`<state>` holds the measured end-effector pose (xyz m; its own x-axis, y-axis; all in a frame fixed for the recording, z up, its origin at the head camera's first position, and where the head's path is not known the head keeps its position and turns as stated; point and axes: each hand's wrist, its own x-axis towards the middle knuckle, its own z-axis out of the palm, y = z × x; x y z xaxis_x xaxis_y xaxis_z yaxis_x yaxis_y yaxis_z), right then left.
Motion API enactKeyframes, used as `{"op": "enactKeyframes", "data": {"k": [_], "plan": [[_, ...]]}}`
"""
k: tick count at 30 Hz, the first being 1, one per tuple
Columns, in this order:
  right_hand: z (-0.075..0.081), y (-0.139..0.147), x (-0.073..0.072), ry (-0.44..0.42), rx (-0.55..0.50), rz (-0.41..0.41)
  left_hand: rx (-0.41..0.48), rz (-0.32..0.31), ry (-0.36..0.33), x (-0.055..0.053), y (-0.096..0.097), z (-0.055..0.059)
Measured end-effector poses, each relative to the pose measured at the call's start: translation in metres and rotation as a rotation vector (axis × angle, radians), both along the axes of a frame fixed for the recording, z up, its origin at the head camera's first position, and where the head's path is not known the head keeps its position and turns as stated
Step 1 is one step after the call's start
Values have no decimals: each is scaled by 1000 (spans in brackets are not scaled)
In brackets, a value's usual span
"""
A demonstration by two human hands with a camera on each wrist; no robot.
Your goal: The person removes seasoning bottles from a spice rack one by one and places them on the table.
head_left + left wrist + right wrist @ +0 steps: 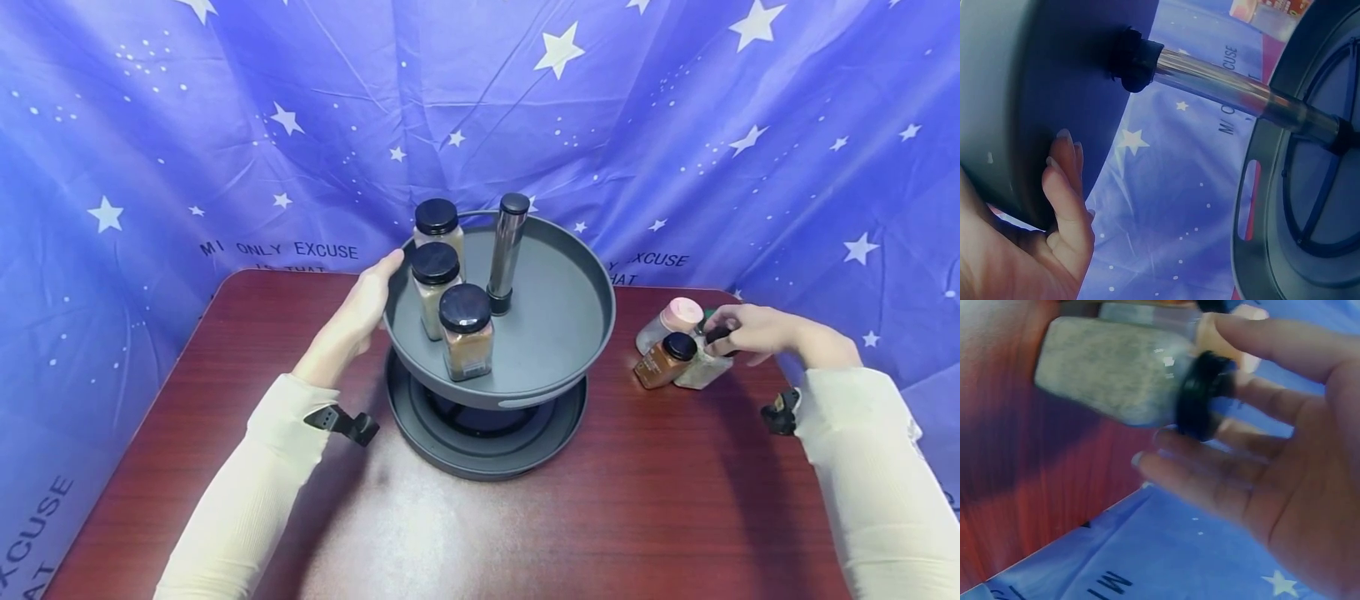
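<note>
My left hand point(365, 304) grips the left rim of the upper tray point(558, 333) of a grey two-tier spice turntable, its fingers under the tray in the left wrist view. Three black-lidded spice jars stand on that tray's left side: a rear jar point(437, 225), a middle jar point(431, 304) and a front jar point(467, 342) with brown contents. At the right, my right hand point(757, 331) spreads around the black lid of a jar with pale, speckled contents point(1107, 372). The thumb is apart from the lid; some fingertips are hidden behind it.
Beside that jar are a pink-lidded jar point(678, 317) and a black-lidded jar of brown spice point(663, 362); something green shows behind. A metal post point(508, 250) rises from the upper tray. The lower tray point(450, 454) rests on the red-brown table point(600, 517). A blue star-patterned cloth point(480, 83) hangs behind.
</note>
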<state>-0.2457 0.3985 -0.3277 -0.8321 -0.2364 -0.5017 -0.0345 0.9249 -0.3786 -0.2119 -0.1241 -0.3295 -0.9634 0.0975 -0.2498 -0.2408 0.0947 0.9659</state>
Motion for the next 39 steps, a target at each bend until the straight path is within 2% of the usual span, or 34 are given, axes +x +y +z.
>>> {"op": "enactKeyframes", "data": {"k": [4, 7, 12, 16, 18, 22, 25, 29, 31, 34, 39], "plan": [[9, 0, 0, -60, 19, 16, -2, -3, -3, 0, 0, 1], [15, 3, 1, -49, 33, 38, -6, -8, -4, 1, 0, 2], [27, 8, 0, 85, 57, 82, -16, -11, -5, 0, 1, 2], [41, 2, 1, 164, 88, 79, -21, -17, -8, -1, 1, 1], [50, -7, 2, 198, 101, 72, -19, -21, -12, -1, 2, 1], [70, -37, 7, 278, 59, 85, -17, -20, -14, -1, 1, 2], [84, -66, 15, 415, -16, 121, -20, -21, -15, 0, 1, 3], [96, -108, 33, 669, -109, 239, -30, -24, -17, 0, 1, 4], [99, -126, 41, 750, -135, 317, -32, -21, -18, 0, 1, 4], [101, -151, 50, 791, -158, 444, -28, -20, -18, 0, 1, 4], [97, -182, 67, 782, -155, 614, -19, -24, -13, -1, -1, 3]]}}
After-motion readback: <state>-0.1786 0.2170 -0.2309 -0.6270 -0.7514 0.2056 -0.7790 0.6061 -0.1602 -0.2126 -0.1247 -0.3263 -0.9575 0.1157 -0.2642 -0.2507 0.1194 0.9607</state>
